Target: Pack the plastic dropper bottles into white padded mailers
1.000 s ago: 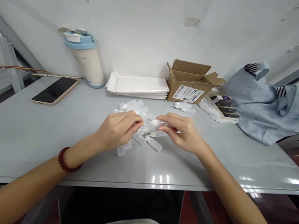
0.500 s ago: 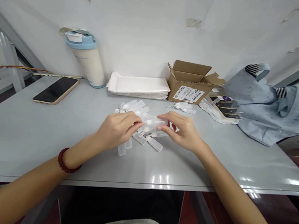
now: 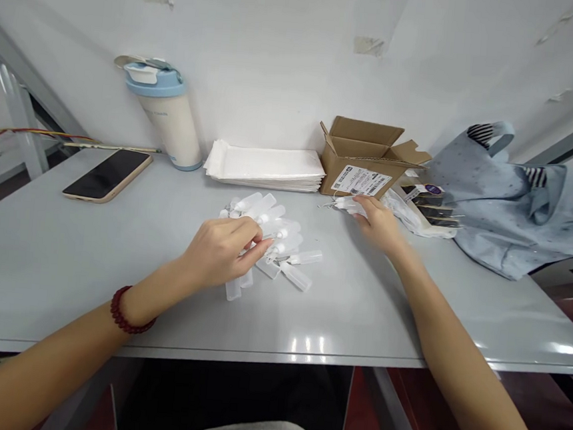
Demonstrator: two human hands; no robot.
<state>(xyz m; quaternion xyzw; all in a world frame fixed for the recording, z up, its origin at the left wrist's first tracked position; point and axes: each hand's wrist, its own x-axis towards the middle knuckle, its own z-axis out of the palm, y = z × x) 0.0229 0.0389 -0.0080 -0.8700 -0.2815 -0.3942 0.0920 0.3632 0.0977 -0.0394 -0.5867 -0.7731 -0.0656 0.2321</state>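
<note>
A pile of small translucent plastic bottles (image 3: 295, 277) with white necks and thin metal tips lies on the grey table (image 3: 176, 326). My left hand (image 3: 226, 246) hovers over the pile's left side, its fingers curled and the thumb close to the forefinger. Whatever sits between those fingertips is too small or hidden to make out. Farther back, my right hand (image 3: 378, 224) has its thumb and fingers around the end of one of the few loose bottles (image 3: 346, 205) in front of the cardboard box (image 3: 363, 171). Part of these bottles is covered by the fingers.
Along the wall stand a cream tumbler with a blue lid (image 3: 169, 121) and a stack of white packets (image 3: 265, 166). A phone (image 3: 108, 176) lies at the left. To the right are an opened package of dark items (image 3: 432, 211) and a light-blue cloth bag (image 3: 528, 209).
My right hand has left a bottle at the pile and moved back and right to the bottles by the box. My left hand stays in nearly the same place.
</note>
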